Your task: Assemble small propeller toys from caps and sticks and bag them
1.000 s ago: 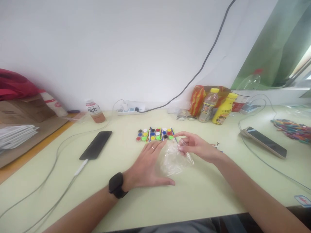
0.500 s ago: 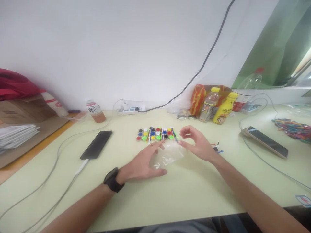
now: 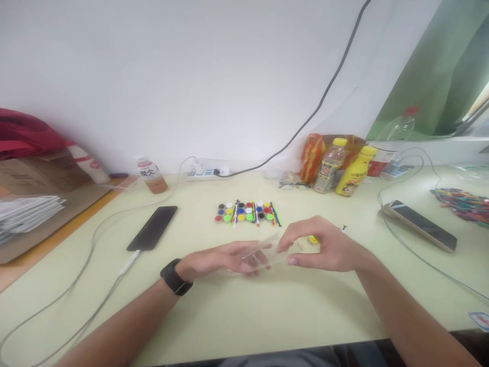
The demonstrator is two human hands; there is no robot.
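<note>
My one camera sits on my head, looking forward and down across the pale green desk [image 3: 267,316] towards the white wall [image 3: 191,76] behind it. It is near the desk's front edge, so my forearms enter from below.

clear glossy plastic bag [image 3: 263,251], matt tabletop [image 3: 290,311]

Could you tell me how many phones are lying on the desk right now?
2. A black phone lies face down left of the hands, cable attached. A second phone lies at the right, near the window side. Others could be hidden behind clutter.
</note>
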